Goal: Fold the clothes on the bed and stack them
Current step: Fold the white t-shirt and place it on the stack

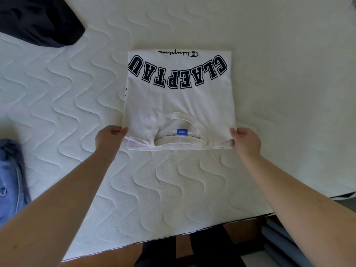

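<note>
A white T-shirt with large dark block letters lies folded into a rectangle on the white quilted bed, its collar and blue neck label toward me. My left hand pinches the near left corner of the shirt. My right hand pinches the near right corner. Both corners are held at the shoulder edge, just above the mattress.
A dark navy garment lies crumpled at the far left of the bed. Blue jeans lie at the left edge near me. The bed's near edge runs diagonally, with wooden floor and my dark-clothed legs below it.
</note>
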Motion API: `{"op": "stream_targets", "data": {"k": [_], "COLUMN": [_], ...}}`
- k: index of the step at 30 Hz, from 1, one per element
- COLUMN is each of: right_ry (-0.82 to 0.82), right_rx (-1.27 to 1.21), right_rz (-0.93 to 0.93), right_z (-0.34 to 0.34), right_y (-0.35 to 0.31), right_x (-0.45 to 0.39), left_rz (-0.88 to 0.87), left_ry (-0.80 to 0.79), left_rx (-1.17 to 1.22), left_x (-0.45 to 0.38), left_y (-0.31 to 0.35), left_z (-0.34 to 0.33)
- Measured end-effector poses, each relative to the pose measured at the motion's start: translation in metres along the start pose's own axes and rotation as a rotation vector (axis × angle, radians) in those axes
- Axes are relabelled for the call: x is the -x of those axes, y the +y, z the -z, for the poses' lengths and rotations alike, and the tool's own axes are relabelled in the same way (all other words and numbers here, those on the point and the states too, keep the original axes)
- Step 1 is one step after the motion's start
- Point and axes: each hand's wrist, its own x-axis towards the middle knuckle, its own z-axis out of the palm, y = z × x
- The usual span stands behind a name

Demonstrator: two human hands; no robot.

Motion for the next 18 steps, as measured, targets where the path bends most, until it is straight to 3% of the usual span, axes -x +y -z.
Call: {"op": "stream_targets", "data": {"k": [4,8,10,14,18], "right_ry": [0.006,-0.133,-0.138,-0.014,0.027], "right_rx": [0.015,-0.49,-0.567,-0.258,-0.162], "right_rz": [-0.011,-0.201,-0.257,-0.136,-0.136], "right_z": [0.0,-0.002,-0.004,-0.013,-0.013], "right_y": [-0.003,0.004,0.01,0.015,0.009], "right_x": [-0.005,-0.002,-0.001,-0.004,-0.004], "left_rz": [0.029,0.1,0.13,0.047,0.015], "left_ry": [-0.043,-0.157,-0.186,-0.029,0.039], "left_rx": [0.12,0.234,0.211,-0.011,-0.133], "left_x": [-0.004,-0.002,0.001,0.005,0.012], "left_y": [0.002,-0.001,-0.006,-0.008,-0.002], "left_z": [-0.002,0.0,-0.002,-0.012,-0.02]}}
